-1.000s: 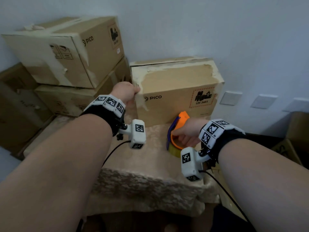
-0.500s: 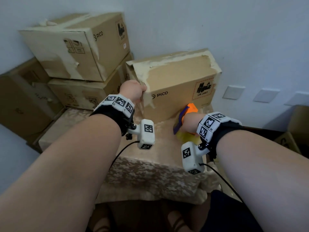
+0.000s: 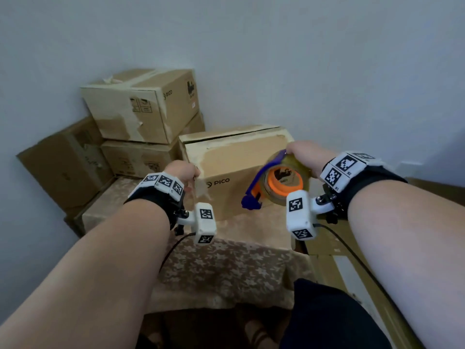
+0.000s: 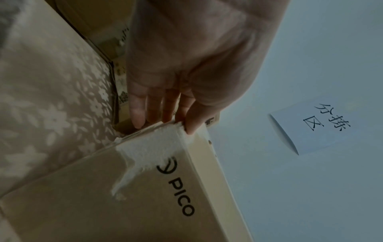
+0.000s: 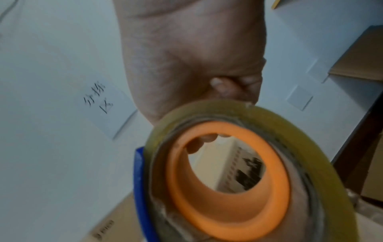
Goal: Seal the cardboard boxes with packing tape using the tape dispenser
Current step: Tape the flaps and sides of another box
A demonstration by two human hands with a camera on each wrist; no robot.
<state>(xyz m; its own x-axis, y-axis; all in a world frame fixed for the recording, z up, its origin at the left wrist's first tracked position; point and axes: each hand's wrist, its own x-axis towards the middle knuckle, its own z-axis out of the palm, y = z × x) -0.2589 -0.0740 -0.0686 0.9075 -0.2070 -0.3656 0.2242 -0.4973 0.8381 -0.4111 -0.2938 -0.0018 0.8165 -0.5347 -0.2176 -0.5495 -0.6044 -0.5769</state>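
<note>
Fingers (image 5: 223, 85) of the right hand (image 3: 302, 157) curl round the tape dispenser (image 3: 279, 182) and grasp it at the top; the dispenser hangs in the air in front of the right half of the box front, clear of the table (image 3: 226, 268). One roll of clear tape (image 5: 311, 147) sits on its orange hub (image 5: 228, 196), with the blue frame (image 3: 254, 187) on the left side.

Fingers (image 4: 157, 108) of the left hand (image 3: 183, 171) lie straight and released against the near left top corner of the box in work (image 3: 239, 159), steadying it. This box stands on the patterned cloth toward the far edge of the table. A dark gap runs along its top, so the flaps appear unsealed; torn white patches mark its edges.

Step in hand, as judged: bringing the dispenser to the box before the first strip. The next move calls for setting the tape end on one box face, then drawing the dispenser along the top seam while the left hand holds the box still.

Count: one dispenser, one tape roll, one box on the table. Beyond the far left corner, at least three more boxes (image 3: 141, 104) are stacked against the wall. One paper note (image 4: 311, 129) is fixed to the wall.
</note>
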